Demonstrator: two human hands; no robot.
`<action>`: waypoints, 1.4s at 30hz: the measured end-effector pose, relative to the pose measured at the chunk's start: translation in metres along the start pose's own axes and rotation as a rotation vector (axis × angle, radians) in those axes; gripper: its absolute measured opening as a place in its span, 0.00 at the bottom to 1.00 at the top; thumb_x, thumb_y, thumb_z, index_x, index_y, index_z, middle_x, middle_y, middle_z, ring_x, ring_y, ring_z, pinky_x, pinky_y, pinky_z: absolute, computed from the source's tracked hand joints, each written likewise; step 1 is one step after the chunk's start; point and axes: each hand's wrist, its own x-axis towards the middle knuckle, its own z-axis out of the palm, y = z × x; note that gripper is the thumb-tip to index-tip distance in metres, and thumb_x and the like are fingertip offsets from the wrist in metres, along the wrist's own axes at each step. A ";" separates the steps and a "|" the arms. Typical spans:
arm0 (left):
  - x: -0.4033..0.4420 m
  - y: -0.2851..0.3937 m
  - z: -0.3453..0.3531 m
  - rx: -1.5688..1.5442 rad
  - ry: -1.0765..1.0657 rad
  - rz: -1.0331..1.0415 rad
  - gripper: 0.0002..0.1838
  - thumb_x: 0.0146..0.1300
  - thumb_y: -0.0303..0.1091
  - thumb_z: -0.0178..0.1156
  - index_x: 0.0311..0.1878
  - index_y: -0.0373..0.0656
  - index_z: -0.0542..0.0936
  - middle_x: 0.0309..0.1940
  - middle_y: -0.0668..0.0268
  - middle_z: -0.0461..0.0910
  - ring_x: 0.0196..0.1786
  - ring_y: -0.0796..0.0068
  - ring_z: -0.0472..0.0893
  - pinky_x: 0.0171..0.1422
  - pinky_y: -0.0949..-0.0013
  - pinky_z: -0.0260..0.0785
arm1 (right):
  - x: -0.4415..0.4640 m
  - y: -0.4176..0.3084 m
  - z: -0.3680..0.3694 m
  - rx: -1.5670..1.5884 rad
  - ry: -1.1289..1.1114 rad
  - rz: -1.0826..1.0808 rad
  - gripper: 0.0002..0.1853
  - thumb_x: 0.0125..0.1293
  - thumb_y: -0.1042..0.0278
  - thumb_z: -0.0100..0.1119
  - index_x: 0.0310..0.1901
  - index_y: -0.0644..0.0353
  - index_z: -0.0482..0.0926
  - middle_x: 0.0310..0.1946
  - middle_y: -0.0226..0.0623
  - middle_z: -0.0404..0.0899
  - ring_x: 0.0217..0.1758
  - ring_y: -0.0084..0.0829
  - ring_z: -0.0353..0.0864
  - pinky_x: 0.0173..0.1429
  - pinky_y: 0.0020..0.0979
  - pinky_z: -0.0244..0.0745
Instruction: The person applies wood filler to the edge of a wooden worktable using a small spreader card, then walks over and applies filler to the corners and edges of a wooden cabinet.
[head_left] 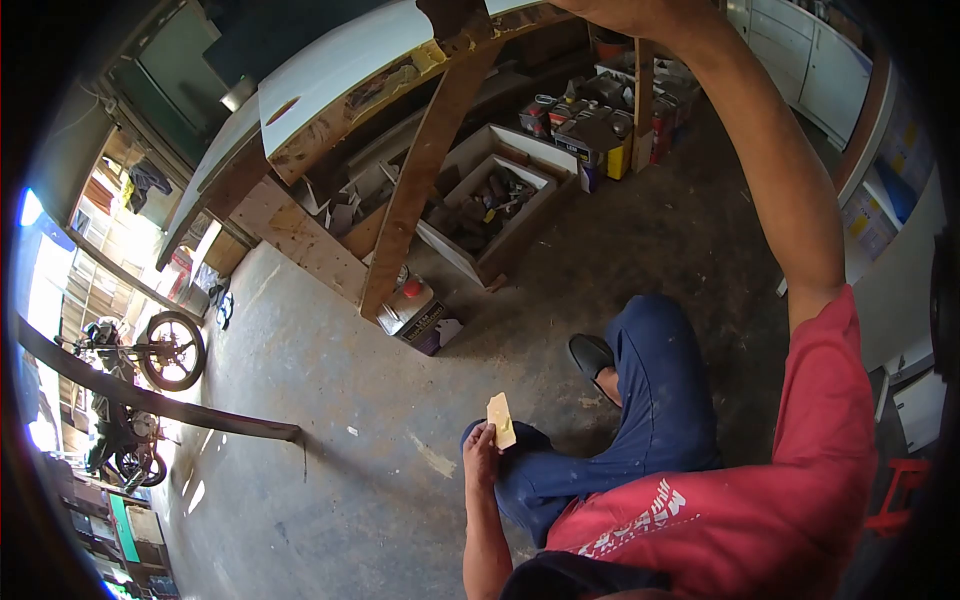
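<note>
The board (335, 82) lies at about eleven o'clock from the left hand (481, 450), its long edge running from eight towards two. That hand has its fingers closed on the yellow card (501, 418), while the right hand (648, 12), nearer the board, is up at its two o'clock end, fingers cut off, so I can't tell how open or whether gripping.

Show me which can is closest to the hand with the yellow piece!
The one with the red cap, standing at the foot of the slanting board. The other cans are farther from that left hand.
</note>
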 end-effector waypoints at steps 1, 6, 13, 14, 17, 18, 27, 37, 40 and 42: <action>0.000 0.000 0.000 0.000 0.004 0.002 0.09 0.72 0.35 0.59 0.45 0.38 0.79 0.29 0.69 0.81 0.24 0.81 0.77 0.28 0.78 0.69 | 0.000 0.001 0.000 0.001 0.000 0.001 0.06 0.65 0.77 0.65 0.42 0.61 0.89 0.35 0.33 0.89 0.39 0.21 0.85 0.46 0.25 0.78; 0.001 -0.001 0.000 -0.003 -0.010 0.003 0.10 0.72 0.35 0.59 0.46 0.38 0.79 0.30 0.69 0.81 0.25 0.82 0.77 0.28 0.79 0.69 | 0.006 -0.010 0.000 -0.093 -0.027 0.144 0.05 0.65 0.77 0.66 0.41 0.62 0.89 0.34 0.34 0.88 0.38 0.21 0.84 0.45 0.25 0.78; 0.000 0.000 0.000 0.001 0.003 0.005 0.10 0.72 0.35 0.59 0.46 0.37 0.79 0.29 0.69 0.81 0.24 0.82 0.77 0.28 0.79 0.69 | 0.002 0.000 0.007 -0.092 0.048 -0.048 0.05 0.65 0.77 0.66 0.40 0.62 0.89 0.33 0.34 0.88 0.37 0.21 0.84 0.44 0.25 0.79; 0.000 0.000 0.001 0.005 0.011 0.002 0.09 0.72 0.35 0.59 0.46 0.37 0.79 0.29 0.69 0.81 0.24 0.82 0.77 0.28 0.79 0.70 | 0.003 0.002 0.008 -0.089 0.063 -0.066 0.05 0.65 0.77 0.66 0.40 0.62 0.89 0.33 0.34 0.88 0.37 0.22 0.84 0.44 0.25 0.79; 0.000 0.000 0.001 -0.005 0.017 0.007 0.09 0.72 0.35 0.59 0.45 0.38 0.79 0.29 0.69 0.81 0.24 0.82 0.77 0.28 0.79 0.70 | 0.007 0.008 0.007 -0.085 0.085 -0.067 0.05 0.64 0.78 0.66 0.40 0.62 0.88 0.34 0.34 0.88 0.39 0.22 0.85 0.45 0.26 0.79; 0.000 -0.001 0.001 -0.004 0.017 0.008 0.09 0.72 0.35 0.59 0.45 0.38 0.79 0.29 0.69 0.81 0.24 0.82 0.77 0.28 0.79 0.70 | 0.009 0.011 0.006 -0.082 0.094 -0.050 0.05 0.64 0.78 0.66 0.40 0.62 0.88 0.34 0.34 0.88 0.39 0.22 0.85 0.46 0.26 0.79; -0.003 0.002 0.003 -0.004 0.004 0.017 0.10 0.72 0.35 0.59 0.45 0.38 0.79 0.29 0.69 0.81 0.24 0.81 0.77 0.28 0.79 0.69 | -0.001 0.006 -0.013 0.010 0.039 -0.005 0.06 0.65 0.79 0.65 0.41 0.61 0.88 0.36 0.32 0.88 0.40 0.21 0.84 0.48 0.25 0.79; 0.000 -0.002 -0.001 -0.017 0.009 0.016 0.10 0.72 0.34 0.59 0.46 0.37 0.79 0.29 0.69 0.81 0.24 0.81 0.77 0.28 0.78 0.69 | 0.000 -0.001 -0.003 -0.049 -0.004 0.103 0.05 0.64 0.77 0.66 0.40 0.60 0.89 0.33 0.30 0.88 0.37 0.18 0.83 0.43 0.23 0.78; -0.001 -0.001 0.002 -0.031 0.014 0.021 0.09 0.71 0.34 0.59 0.46 0.37 0.79 0.29 0.69 0.81 0.24 0.81 0.77 0.27 0.78 0.69 | 0.004 -0.004 -0.002 -0.089 -0.004 0.119 0.05 0.64 0.76 0.67 0.39 0.59 0.89 0.32 0.30 0.88 0.36 0.18 0.83 0.42 0.24 0.77; -0.001 0.000 0.002 -0.029 0.022 0.020 0.09 0.71 0.34 0.59 0.45 0.37 0.79 0.29 0.69 0.81 0.24 0.81 0.77 0.27 0.78 0.69 | 0.003 0.003 0.001 -0.087 0.028 0.065 0.04 0.64 0.76 0.67 0.39 0.60 0.89 0.32 0.30 0.88 0.36 0.18 0.84 0.42 0.24 0.78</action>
